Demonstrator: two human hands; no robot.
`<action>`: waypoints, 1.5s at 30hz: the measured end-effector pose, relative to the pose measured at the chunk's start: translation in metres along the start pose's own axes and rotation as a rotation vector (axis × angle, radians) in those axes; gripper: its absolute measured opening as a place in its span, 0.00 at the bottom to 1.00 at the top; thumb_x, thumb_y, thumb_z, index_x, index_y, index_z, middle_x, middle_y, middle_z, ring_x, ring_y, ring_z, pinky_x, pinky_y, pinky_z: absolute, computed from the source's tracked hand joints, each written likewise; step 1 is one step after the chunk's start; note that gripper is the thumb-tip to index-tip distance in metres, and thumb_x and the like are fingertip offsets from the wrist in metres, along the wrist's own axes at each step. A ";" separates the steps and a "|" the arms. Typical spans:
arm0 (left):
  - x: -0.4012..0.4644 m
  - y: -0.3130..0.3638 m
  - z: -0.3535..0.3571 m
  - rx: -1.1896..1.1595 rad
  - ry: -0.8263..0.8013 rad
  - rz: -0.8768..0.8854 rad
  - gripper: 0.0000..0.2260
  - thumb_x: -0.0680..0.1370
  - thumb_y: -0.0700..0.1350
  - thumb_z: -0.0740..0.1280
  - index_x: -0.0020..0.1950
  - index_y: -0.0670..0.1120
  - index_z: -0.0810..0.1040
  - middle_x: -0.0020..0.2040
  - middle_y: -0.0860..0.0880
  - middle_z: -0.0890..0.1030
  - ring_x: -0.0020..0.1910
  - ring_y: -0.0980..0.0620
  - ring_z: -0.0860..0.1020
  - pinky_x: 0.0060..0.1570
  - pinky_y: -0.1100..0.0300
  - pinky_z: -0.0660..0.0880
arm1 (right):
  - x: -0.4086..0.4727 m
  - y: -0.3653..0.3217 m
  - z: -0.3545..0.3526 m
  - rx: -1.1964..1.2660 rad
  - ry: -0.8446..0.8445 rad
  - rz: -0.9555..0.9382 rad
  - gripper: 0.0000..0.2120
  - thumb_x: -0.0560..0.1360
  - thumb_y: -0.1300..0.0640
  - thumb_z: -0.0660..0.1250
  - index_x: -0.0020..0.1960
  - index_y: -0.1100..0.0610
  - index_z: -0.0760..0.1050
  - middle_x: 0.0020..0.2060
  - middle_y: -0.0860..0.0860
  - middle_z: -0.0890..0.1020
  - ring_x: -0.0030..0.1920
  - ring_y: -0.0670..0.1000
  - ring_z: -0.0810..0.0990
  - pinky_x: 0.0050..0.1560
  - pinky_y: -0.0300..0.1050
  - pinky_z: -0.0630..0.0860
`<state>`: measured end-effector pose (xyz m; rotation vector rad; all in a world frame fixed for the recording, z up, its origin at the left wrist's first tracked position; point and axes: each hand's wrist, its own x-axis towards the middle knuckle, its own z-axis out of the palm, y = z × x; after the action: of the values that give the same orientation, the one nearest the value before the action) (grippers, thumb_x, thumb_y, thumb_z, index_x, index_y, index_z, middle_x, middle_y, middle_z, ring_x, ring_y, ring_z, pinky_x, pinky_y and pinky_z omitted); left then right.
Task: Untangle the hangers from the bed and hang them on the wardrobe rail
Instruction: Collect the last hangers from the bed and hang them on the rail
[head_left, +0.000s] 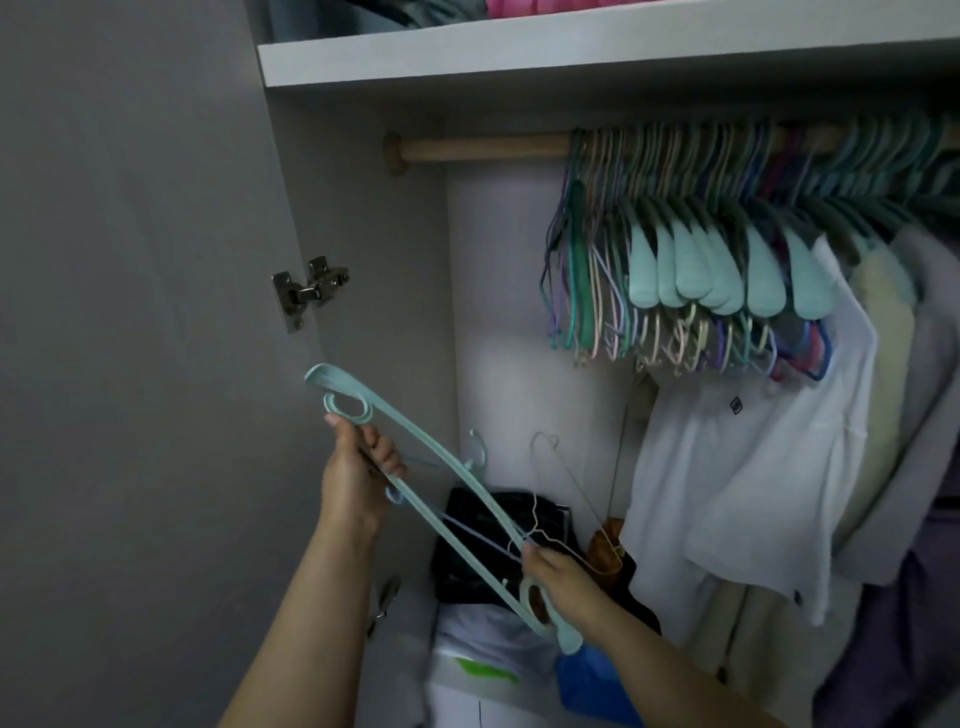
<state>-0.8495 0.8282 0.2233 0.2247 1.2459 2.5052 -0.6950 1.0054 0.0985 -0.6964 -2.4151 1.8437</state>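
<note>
Many hangers already hang on the rail. Left hand and right hand each grip the tangled bunch, not yet hung.

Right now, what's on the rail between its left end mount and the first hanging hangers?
Nothing: in the head view, that stretch of the wooden rail is bare from the mount to the hanging hangers.

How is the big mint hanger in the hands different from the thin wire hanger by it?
The mint hanger is thick, flat plastic; the wire hanger is thin and pale. The left hand and right hand both grip the mint hanger; only the right hand holds the wire hanger. Neither hangs on the rail.
</note>
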 end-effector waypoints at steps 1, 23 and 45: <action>0.002 -0.005 0.001 0.112 0.015 -0.007 0.22 0.82 0.61 0.49 0.38 0.47 0.67 0.29 0.48 0.70 0.22 0.54 0.69 0.26 0.63 0.68 | -0.005 0.003 -0.002 0.096 0.053 0.005 0.18 0.79 0.41 0.57 0.41 0.55 0.71 0.32 0.51 0.74 0.33 0.48 0.73 0.36 0.42 0.70; 0.012 -0.020 0.008 0.495 0.028 -0.092 0.22 0.80 0.61 0.56 0.65 0.47 0.73 0.56 0.45 0.79 0.27 0.53 0.65 0.37 0.58 0.75 | -0.009 -0.048 -0.013 -0.134 0.067 -0.152 0.20 0.77 0.55 0.67 0.66 0.43 0.68 0.51 0.48 0.78 0.33 0.44 0.75 0.34 0.36 0.75; -0.007 0.033 0.025 1.037 -0.182 -0.267 0.09 0.83 0.44 0.53 0.57 0.47 0.71 0.56 0.47 0.83 0.43 0.54 0.83 0.40 0.60 0.63 | 0.028 -0.270 -0.049 0.731 0.230 -0.320 0.13 0.81 0.67 0.53 0.39 0.59 0.67 0.33 0.55 0.67 0.26 0.49 0.68 0.25 0.39 0.72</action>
<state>-0.8435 0.8254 0.2645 0.4629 2.1869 1.3854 -0.7958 1.0064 0.3549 -0.3934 -1.4344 2.1286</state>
